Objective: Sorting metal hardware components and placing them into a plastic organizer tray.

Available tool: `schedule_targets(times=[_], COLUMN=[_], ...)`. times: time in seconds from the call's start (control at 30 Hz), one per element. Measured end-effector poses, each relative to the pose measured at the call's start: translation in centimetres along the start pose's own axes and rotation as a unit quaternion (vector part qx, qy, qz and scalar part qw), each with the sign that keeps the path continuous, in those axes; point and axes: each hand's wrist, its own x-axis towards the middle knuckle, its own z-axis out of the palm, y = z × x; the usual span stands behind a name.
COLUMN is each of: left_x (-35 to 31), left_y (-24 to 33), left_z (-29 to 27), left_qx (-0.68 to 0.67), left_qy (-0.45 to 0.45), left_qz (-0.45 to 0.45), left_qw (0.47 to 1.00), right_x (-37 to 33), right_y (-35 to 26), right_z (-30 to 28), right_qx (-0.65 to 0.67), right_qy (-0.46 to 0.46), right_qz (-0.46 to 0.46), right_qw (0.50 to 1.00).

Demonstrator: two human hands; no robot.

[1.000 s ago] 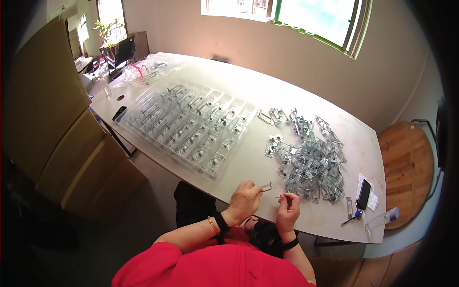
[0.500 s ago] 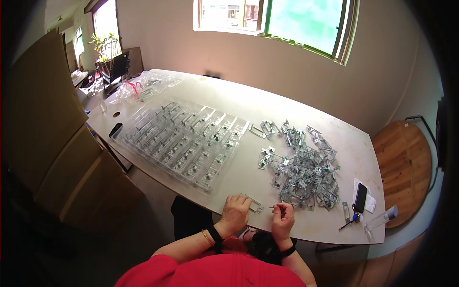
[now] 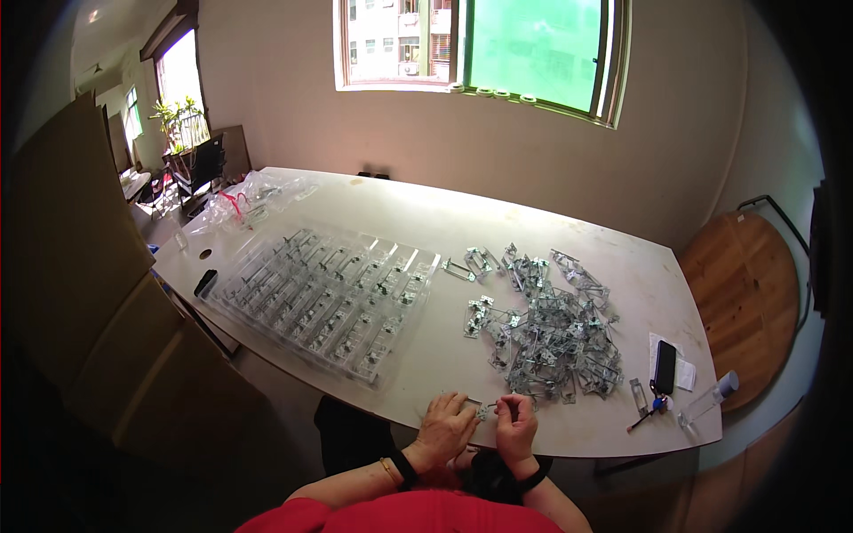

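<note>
At the table's near edge my left hand (image 3: 444,425) holds a small metal bracket (image 3: 483,411) down on the tabletop, its fingers bent over the bracket's left part and hiding much of it. My right hand (image 3: 515,425) is closed in a pinch at the bracket's right end. A thin metal pin (image 3: 494,405) sticks out from its fingertips toward the bracket; whether the two touch I cannot tell. Beyond my right hand lies a heap of similar metal brackets (image 3: 560,342). To the left, a clear plastic tray (image 3: 384,384) holds rows of such brackets.
A few brackets (image 3: 460,270) lie apart behind the heap. On the right are a black phone-like object (image 3: 665,366), a loose bracket (image 3: 639,397) and a clear bottle (image 3: 708,401) lying tilted. Clear plastic bags (image 3: 267,192) lie at the far left, and a black object (image 3: 205,283) sits beside the tray.
My right hand has come left to my left hand, bringing the pin to the bracket's end. The whole view has tilted up slightly, so the table sits lower.
</note>
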Motion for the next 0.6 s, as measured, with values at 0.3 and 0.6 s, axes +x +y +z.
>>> schedule_targets(times=[0.3,0.6], left_x=[-0.4,-0.8], left_y=[-0.3,-0.8], left_z=[-0.4,0.0], left_qx=[-0.029,-0.023], left_qy=[-0.022,-0.005], left_qz=[-0.013,-0.012], left_qw=[0.999,1.000], right_x=[-0.2,-0.1], right_y=[0.6,0.1], right_z=[0.0,-0.1], right_qx=[-0.002,-0.027], right_qy=[-0.003,-0.006], right_qz=[0.002,-0.004], right_qw=[1.000,1.000])
